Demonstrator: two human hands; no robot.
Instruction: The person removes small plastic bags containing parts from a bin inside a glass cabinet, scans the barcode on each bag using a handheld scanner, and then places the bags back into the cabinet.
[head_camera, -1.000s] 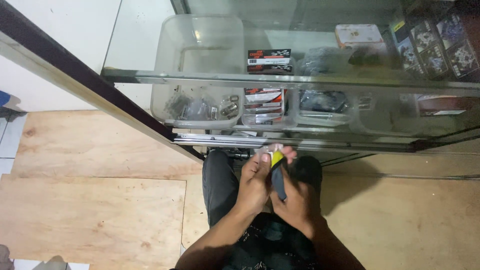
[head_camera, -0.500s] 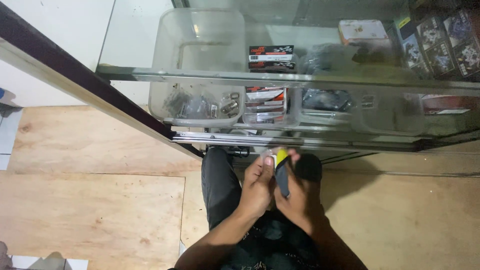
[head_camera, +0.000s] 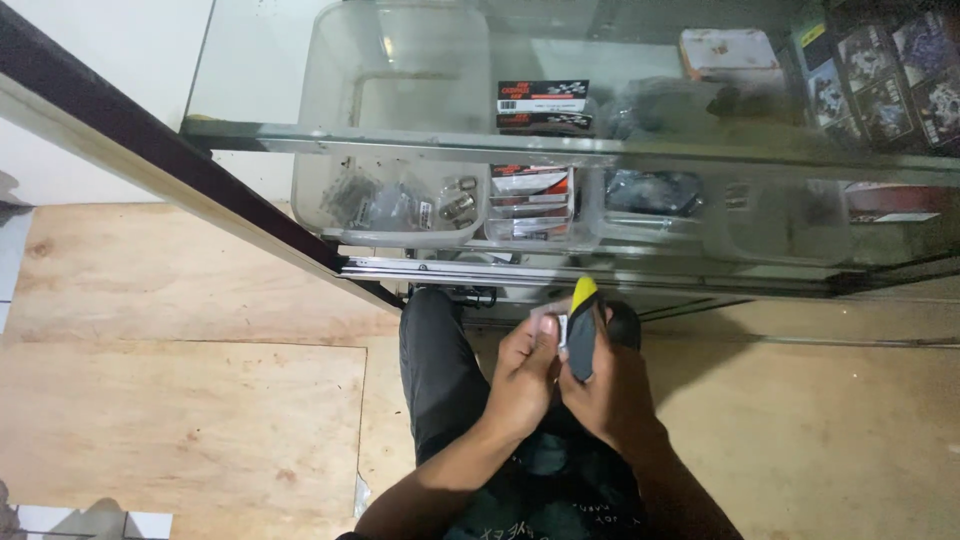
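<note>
Your right hand (head_camera: 610, 385) is wrapped around a utility knife (head_camera: 583, 335) with a dark body and a yellow tip. The knife stands nearly upright, yellow end pointing away from you toward the glass display case (head_camera: 560, 150). Your left hand (head_camera: 525, 375) meets the right hand in front of your chest, its fingers pressed together on a small pale packet (head_camera: 553, 322) that sits just beside the knife on its left. Whether the packet touches the blade cannot be told, because the blade itself is too small to make out.

Both hands are held above your lap, over your dark trouser leg (head_camera: 435, 375), which extends toward the base of the case. You face the case directly, close to its lower metal rail (head_camera: 480, 268).

Inside the case, behind the glass:
- A clear plastic tub (head_camera: 385, 215) on the left holds small metal parts in clear bags.
- A stack of red, white and black boxes (head_camera: 532, 195) sits just right of the tub.
- A dark bagged item (head_camera: 655, 190) lies further right.
- A pale tin (head_camera: 728, 52) rests on the upper level.
- Printed cards (head_camera: 885, 75) stand at the far right.

The floor is plywood sheeting (head_camera: 180, 400), laid in separate panels.
</note>
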